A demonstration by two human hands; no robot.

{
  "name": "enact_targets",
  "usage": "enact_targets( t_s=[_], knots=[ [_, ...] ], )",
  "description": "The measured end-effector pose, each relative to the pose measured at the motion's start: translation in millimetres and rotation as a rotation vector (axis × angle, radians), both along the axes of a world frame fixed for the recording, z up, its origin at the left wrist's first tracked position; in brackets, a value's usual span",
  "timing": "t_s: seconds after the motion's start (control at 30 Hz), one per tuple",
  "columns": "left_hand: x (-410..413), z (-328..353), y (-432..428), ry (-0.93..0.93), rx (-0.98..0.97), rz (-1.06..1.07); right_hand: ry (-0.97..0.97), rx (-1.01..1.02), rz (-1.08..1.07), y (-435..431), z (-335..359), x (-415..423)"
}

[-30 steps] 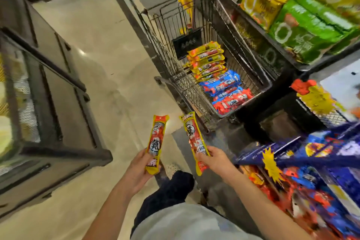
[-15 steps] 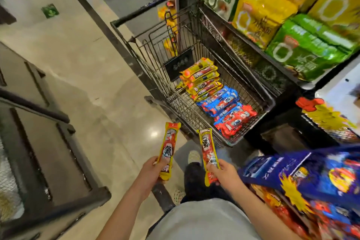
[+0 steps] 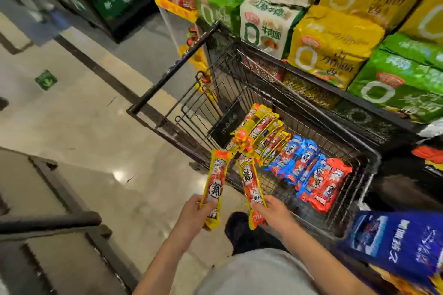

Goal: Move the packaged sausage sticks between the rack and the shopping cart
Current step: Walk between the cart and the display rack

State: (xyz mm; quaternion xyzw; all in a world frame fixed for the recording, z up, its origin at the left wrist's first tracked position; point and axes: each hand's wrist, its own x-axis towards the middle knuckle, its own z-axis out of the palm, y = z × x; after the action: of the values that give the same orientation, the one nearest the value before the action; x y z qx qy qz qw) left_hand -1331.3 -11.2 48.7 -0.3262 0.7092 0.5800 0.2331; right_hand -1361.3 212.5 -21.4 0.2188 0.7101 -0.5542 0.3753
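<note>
Supermarket: shopping cart (image 3: pixel 311 112) beside stocked shelves (image 3: pixel 335 38).

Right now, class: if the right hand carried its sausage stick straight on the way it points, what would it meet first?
Probably the shopping cart's near wire wall, just past the tip of the stick in the right hand; depth is unclear.

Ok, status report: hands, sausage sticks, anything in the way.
Left hand shut on one yellow sausage stick; right hand shut on another. Both short of the cart, which already holds yellow, blue and red packs. Nothing in the way.

The shopping cart (image 3: pixel 354 218) is open-topped; its near wire wall stands before bare basket floor.
</note>
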Motion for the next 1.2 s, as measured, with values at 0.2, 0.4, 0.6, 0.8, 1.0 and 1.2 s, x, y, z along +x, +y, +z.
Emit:
enact_targets(
  t_s=[0.2,0.4,0.6,0.8,1.0,1.2],
  knots=[
    [-92.6,-3.2,-75.8,-0.020,-0.093,-0.041,0.048,-0.017,0.034,-63.5,3.6,-90.3],
    [-174.2,-12.8,-73.1,-0.001,-0.104,-0.176,-0.036,0.028,-0.151,-65.6,-3.8,-137.2],
    [-260.5,-51.5,-50.6,-0.052,-0.150,-0.452,-0.080,0.182,-0.295,-63.2,-24.1,-179.8],
    [-350.5,-109.7,-15.5,-0.136,-0.141,-0.523,-0.094,0.272,-0.367,-73.0,-54.9,-245.2],
    [-408.2,-172.1,9.1,-0.122,-0.302,-0.714,-0.060,0.350,-0.366,-77.4,-107.0,-304.2],
    [-430.5,-210.1,28.2,-0.087,-0.526,-0.831,-0.063,0.311,-0.408,-85.6,-163.7,-332.5]
  ],
)
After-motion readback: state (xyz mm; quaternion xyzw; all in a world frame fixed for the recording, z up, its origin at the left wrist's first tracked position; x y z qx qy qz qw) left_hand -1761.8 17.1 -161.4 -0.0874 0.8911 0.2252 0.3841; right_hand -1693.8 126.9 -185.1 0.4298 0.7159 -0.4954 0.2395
